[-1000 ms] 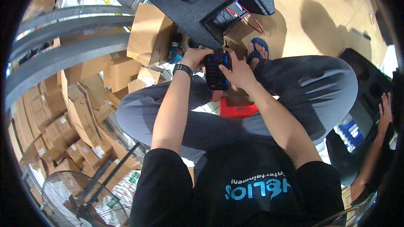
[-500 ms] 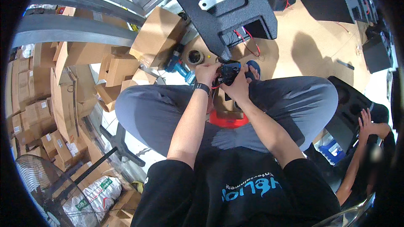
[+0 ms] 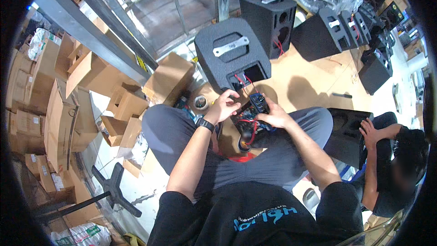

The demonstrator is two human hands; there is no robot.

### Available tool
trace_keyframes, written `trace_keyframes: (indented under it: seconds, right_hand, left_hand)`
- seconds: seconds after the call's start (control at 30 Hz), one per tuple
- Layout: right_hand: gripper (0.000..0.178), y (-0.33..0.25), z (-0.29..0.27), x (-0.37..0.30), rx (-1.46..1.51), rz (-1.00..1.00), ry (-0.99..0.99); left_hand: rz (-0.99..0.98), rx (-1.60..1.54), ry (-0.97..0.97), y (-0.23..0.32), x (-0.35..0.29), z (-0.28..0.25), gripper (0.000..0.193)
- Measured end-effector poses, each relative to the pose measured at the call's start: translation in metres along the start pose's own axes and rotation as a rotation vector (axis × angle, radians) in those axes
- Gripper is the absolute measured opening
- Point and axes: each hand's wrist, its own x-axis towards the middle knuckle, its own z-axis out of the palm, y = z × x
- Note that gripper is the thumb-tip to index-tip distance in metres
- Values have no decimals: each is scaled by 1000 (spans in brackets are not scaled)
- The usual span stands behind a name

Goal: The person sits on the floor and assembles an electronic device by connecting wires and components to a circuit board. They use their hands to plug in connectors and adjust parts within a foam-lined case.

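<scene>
Seated person's left hand (image 3: 224,105) pinches red and black wires (image 3: 240,81) leading from the black textured speaker cabinet (image 3: 231,59), while right hand (image 3: 273,117) is clenched on a black electronic panel module (image 3: 255,117) over the lap.

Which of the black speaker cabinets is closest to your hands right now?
The black textured speaker cabinet with the silver handle plate, directly ahead; red wires trail from its open cutout. The other cabinets stand farther back and right.
</scene>
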Motion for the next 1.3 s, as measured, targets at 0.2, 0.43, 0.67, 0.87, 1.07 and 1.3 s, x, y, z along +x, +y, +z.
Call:
trace_keyframes:
  seconds: [0.2,0.43,0.67,0.87,1.07,1.3]
  right_hand:
    - [88,-48,-115,-5,-61,-135,-238]
    - [102,-65,-173,24,61,35,-345]
    - [104,-65,-177,81,74,29,-533]
    - [98,-56,-180,96,217,42,-556]
    - [84,-42,-176,102,423,108,-705]
    - [68,-28,-171,101,540,126,-720]
  left_hand:
    - [241,122,-193,84,18,-13,29]
    - [249,297,-250,137,40,-33,30]
    - [827,533,106,118,69,-22,21]
    - [460,-33,153,103,73,-7,19]
    - [472,-101,162,104,72,-3,14]
    - [472,202,253,99,61,4,12]
